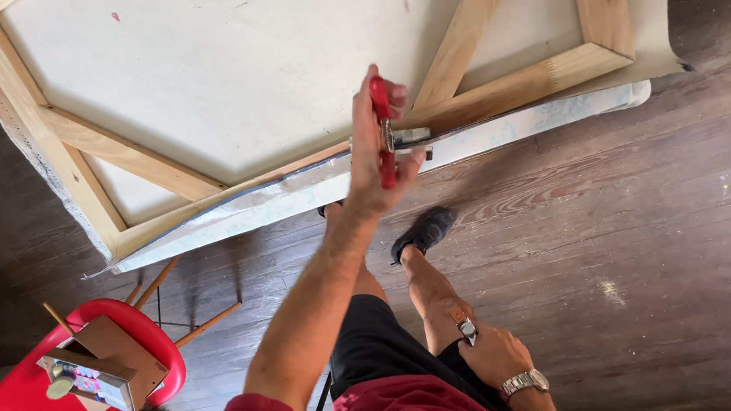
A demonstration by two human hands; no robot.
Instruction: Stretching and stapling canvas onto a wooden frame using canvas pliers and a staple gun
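The left hand point(376, 150) is closed around the red handles of a pair of pliers point(386, 133), squeezing them together; the metal jaws bite on the canvas point(220, 64) where it folds over the near edge of the frame point(514, 85). That edge runs on a slant from the low left corner up to the right corner, and the pliers sit a little right of its middle, just left of the foot of a diagonal brace point(461, 39). The canvas lies face down across the wooden frame, its loose pale border hanging below the near edge and curling out at the right corner. The right hand point(493, 353), with a watch point(525, 383) on the wrist, rests on the knee, well apart from the frame, fingers curled around a small tool point(463, 322) with a wooden grip and metal tip. Below the pliers a black shoe point(424, 232) stands on the dark plank floor point(641, 236). At the lower left stands a red chair point(125, 334) with wooden legs, carrying a brown board and a small box.
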